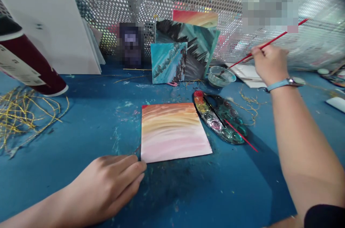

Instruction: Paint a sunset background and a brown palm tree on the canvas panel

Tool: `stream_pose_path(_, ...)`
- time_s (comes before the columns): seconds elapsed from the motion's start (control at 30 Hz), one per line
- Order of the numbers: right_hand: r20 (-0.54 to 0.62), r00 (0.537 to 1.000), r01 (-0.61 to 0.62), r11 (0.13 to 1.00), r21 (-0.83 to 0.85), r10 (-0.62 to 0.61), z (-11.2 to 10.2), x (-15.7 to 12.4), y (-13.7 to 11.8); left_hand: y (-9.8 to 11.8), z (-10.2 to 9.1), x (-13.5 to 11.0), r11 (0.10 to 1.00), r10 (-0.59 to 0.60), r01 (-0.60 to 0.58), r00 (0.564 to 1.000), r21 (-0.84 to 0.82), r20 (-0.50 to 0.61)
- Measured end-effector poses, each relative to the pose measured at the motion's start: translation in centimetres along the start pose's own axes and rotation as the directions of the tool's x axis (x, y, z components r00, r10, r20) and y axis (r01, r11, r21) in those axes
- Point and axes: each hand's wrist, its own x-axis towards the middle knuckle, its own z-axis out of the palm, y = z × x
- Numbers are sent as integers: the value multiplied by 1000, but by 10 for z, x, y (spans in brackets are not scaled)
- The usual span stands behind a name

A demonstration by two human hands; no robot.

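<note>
A small canvas [172,131] painted in orange, yellow and pink bands lies flat on the blue table [88,123]. My left hand [107,185] rests on the table at the canvas's near left corner, fingers stretched out and touching its edge. My right hand [268,63] is raised at the back right, pinching a thin red paintbrush [272,41] whose tip dips into a small clear water bowl [221,76]. A light blue watch is on that wrist. An oval paint palette [219,117] lies right of the canvas, with a second red brush [240,135] resting on it.
Three painted canvases [185,50] lean against a perforated metal screen at the back. A dark red cylinder [29,66] lies at the left above a tangle of gold wire [24,113]. White boards [54,30] lean at the back left. White paper [249,73] lies beneath my right hand.
</note>
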Motion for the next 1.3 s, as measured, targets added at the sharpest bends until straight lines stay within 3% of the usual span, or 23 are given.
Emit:
stream_pose_path(0.27, 114, 979, 183, 976, -117, -170, -11, 0, -13, 0, -1, 1, 1000, 2, -2, 1000, -4, 10)
stream_pose_path(0.43, 190, 965, 208, 968, -141, -180, -7, -1, -18, 0, 0, -1, 1000, 2, -2, 1000, 5, 4)
stream_pose_path(0.67, 166, 965, 231, 956, -179, -202, -8, -2, -21, 0, 1, -1, 1000, -2, 2, 1000, 13, -3)
stream_pose_path(0.93, 225, 964, 189, 958, -217, -139, 1, -1, -19, -1, 1, 1, 1000, 6, -6, 1000, 12, 5)
stream_pose_path(1.3, 303, 951, 102, 988, -114, -63, 6, -2, -21, -2, 1, 1, 1000, 9, -10, 1000, 13, 5)
